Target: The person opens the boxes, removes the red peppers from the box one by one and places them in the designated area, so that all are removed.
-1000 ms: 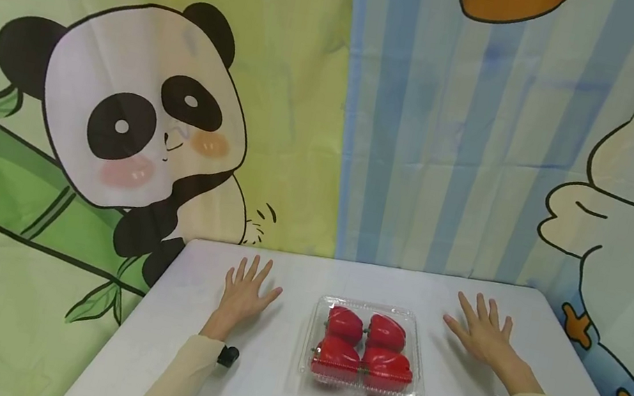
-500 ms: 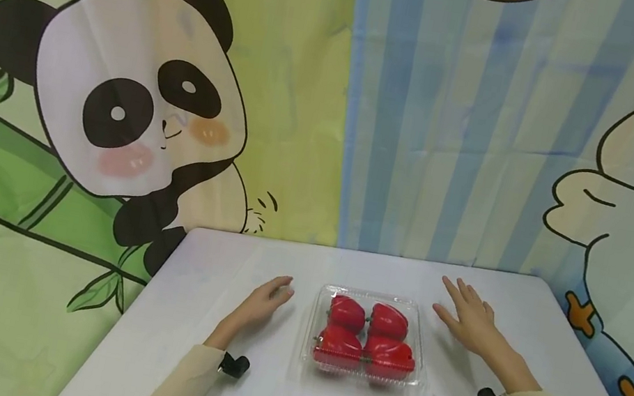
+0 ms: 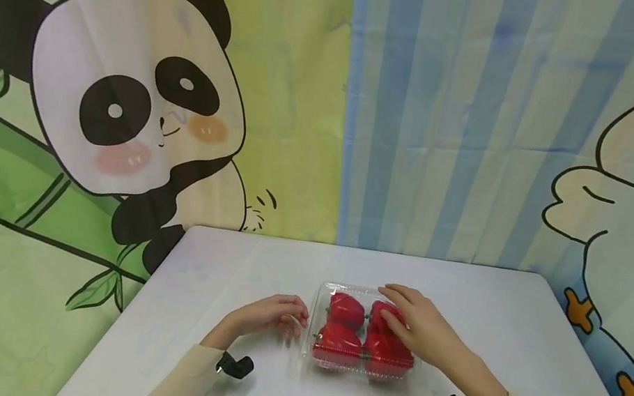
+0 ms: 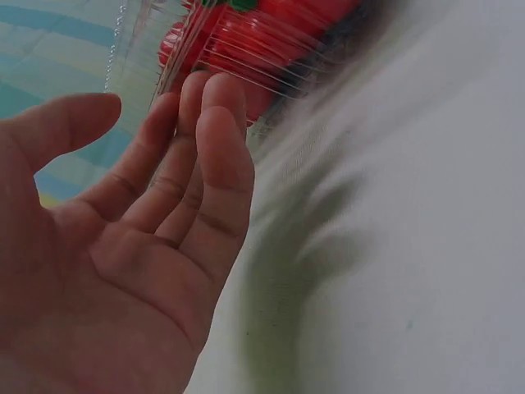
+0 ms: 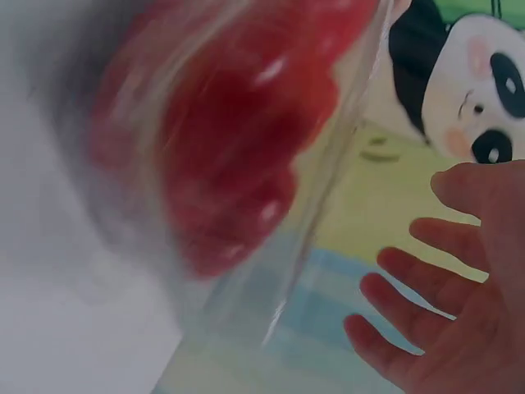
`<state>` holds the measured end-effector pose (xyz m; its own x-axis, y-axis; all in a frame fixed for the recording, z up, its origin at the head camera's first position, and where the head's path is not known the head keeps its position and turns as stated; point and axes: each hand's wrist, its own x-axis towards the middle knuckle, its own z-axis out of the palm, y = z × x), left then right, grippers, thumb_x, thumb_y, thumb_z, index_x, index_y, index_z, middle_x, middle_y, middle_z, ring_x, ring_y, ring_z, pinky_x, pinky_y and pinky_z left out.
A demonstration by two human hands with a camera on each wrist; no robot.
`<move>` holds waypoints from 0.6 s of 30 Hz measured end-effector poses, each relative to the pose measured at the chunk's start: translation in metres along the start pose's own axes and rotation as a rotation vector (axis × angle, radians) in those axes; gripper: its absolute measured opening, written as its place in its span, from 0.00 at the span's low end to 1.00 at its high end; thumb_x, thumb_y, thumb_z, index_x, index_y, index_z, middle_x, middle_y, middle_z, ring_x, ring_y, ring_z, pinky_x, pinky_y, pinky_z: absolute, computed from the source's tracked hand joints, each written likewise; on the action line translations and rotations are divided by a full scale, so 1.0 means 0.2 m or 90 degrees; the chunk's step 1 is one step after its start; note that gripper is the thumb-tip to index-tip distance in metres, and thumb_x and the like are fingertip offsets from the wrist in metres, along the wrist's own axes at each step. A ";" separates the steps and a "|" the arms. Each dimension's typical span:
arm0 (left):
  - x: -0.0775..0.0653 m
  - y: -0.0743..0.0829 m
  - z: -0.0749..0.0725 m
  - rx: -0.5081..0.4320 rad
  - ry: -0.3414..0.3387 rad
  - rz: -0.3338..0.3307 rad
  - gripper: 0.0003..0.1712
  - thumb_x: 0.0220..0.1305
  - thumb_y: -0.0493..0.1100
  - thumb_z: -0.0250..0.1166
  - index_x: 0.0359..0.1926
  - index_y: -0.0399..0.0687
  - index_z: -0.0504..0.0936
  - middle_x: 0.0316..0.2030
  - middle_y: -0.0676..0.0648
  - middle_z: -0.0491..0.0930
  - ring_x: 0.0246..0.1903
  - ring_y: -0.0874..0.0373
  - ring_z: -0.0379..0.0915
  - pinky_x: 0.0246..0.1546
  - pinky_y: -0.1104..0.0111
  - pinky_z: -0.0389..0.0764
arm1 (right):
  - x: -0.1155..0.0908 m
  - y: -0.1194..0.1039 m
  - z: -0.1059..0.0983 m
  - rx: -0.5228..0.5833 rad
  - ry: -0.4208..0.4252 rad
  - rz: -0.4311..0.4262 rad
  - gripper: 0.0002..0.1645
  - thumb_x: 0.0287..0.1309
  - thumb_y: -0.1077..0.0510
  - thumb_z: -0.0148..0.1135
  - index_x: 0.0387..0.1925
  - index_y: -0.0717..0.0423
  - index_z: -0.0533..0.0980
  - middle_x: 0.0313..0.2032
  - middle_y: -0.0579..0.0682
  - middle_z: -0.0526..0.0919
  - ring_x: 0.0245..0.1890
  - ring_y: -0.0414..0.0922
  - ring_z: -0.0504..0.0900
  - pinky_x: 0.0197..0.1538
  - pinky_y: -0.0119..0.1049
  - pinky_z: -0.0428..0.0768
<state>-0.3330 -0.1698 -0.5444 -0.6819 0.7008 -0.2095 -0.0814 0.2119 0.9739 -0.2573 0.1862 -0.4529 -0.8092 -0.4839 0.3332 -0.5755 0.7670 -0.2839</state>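
Observation:
A clear plastic clamshell box [image 3: 351,290] sits on the white table, with several red bell peppers [image 3: 346,311] in two rows inside. Just off its left side is my left hand [image 3: 269,316], fingers loosely bent and nothing in them. The left wrist view has those fingertips right at the ribbed box wall. My right hand [image 3: 427,329] reaches over the right part of the box, partly hiding the peppers on that side. Its fingers [image 5: 418,283] are spread in the right wrist view, beside the lid edge [image 5: 308,238], holding nothing.
The white table [image 3: 273,268] ends at a back edge behind the box. A cloth backdrop with a panda [image 3: 145,54], stripes and a white bird [image 3: 633,282] hangs beyond it. Each wrist wears a small black camera, such as the left one [image 3: 236,366].
The right hand has moved left, from beside the box to over its right part. The left hand has moved right to the box's left side, its fingers bending. The box stays put.

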 end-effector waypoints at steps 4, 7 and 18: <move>-0.02 0.00 0.01 -0.062 -0.065 -0.034 0.12 0.79 0.46 0.48 0.45 0.44 0.75 0.41 0.48 0.81 0.35 0.61 0.81 0.31 0.73 0.78 | 0.03 -0.15 0.00 0.022 -0.059 -0.021 0.22 0.67 0.51 0.64 0.60 0.49 0.78 0.52 0.48 0.84 0.52 0.48 0.83 0.54 0.47 0.84; -0.02 -0.02 0.01 -0.089 -0.108 -0.056 0.11 0.79 0.45 0.48 0.44 0.46 0.75 0.41 0.50 0.81 0.33 0.62 0.80 0.28 0.74 0.77 | 0.06 -0.23 0.02 0.024 -0.091 -0.037 0.17 0.66 0.51 0.65 0.54 0.49 0.80 0.47 0.45 0.86 0.47 0.43 0.85 0.51 0.43 0.85; -0.03 -0.07 0.06 -0.110 -0.185 -0.106 0.07 0.72 0.39 0.50 0.43 0.50 0.75 0.33 0.53 0.80 0.30 0.65 0.77 0.26 0.77 0.74 | 0.12 -0.48 0.18 0.017 -0.161 -0.150 0.08 0.63 0.52 0.69 0.43 0.45 0.82 0.34 0.39 0.83 0.30 0.32 0.75 0.40 0.25 0.82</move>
<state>-0.3195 -0.1684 -0.5582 -0.4170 0.8355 -0.3579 -0.3119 0.2384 0.9197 -0.2260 0.0846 -0.4499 -0.6556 -0.7379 0.1606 -0.7502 0.6120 -0.2503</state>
